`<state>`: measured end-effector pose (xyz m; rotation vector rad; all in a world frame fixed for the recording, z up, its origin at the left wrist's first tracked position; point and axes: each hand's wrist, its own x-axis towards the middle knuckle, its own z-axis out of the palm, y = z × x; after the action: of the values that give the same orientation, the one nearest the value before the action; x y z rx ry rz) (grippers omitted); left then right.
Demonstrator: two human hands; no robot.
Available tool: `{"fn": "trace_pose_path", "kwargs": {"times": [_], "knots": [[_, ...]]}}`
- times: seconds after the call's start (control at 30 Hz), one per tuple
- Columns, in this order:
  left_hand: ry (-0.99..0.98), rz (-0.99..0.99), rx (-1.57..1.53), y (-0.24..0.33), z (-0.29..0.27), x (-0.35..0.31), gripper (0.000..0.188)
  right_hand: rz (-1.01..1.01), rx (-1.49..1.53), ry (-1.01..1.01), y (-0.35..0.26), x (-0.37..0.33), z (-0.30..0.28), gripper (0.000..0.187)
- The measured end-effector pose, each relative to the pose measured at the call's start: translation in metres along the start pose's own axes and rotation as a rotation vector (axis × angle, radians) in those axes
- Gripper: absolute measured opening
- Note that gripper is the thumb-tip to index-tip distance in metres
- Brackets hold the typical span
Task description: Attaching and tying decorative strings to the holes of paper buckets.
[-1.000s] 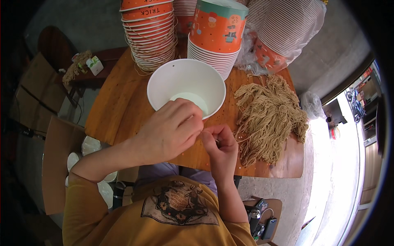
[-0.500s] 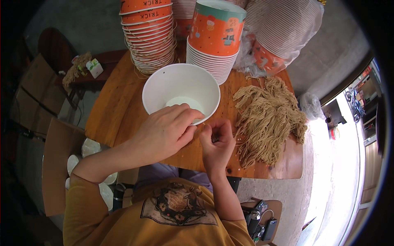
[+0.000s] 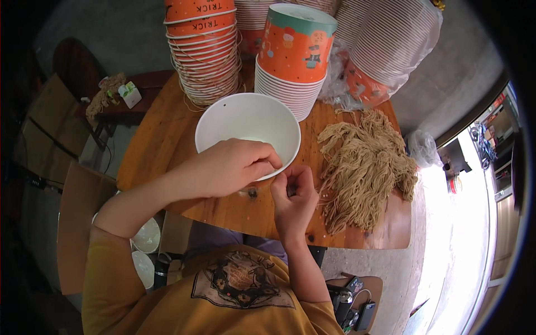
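Note:
A paper bucket (image 3: pixel 234 120), white inside and with a small hole high in its far wall, stands tilted toward me at the table's front. My left hand (image 3: pixel 237 162) reaches over its near rim, fingers bent together against the inner wall on the right; what the fingertips hold is hidden. Just outside that same rim, my right hand (image 3: pixel 295 192) is closed in a pinch, thumb against curled fingers. A thin tan cord seems to be in it, with a strand trailing by the hand's right side. To its right lies a pile of tan cords (image 3: pixel 365 173).
Behind the bucket stand a stack of orange buckets with cord handles (image 3: pixel 204 61), an upside-down orange and green bucket stack (image 3: pixel 298 44), and plastic-wrapped stacks (image 3: pixel 391 39). A cardboard box (image 3: pixel 84 223) with white-rimmed buckets is at left. Phones lie on a stool (image 3: pixel 371 290) below right.
My left hand's fingers have gone deeper over the rim into the bucket. My right hand has come up against the outside of the rim, still pinched.

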<state>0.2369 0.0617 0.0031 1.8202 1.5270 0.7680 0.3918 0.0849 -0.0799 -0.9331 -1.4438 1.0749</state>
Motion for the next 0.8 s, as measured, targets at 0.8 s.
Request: {"fn": "trace_pose_path", "kwargs": {"times": [0.8], "knots": [[-0.052,-0.041,-0.705,-0.024,-0.006,0.015,0.029,0.182,-0.122,-0.382,-0.031,0.049,-0.016,0.010]]}}
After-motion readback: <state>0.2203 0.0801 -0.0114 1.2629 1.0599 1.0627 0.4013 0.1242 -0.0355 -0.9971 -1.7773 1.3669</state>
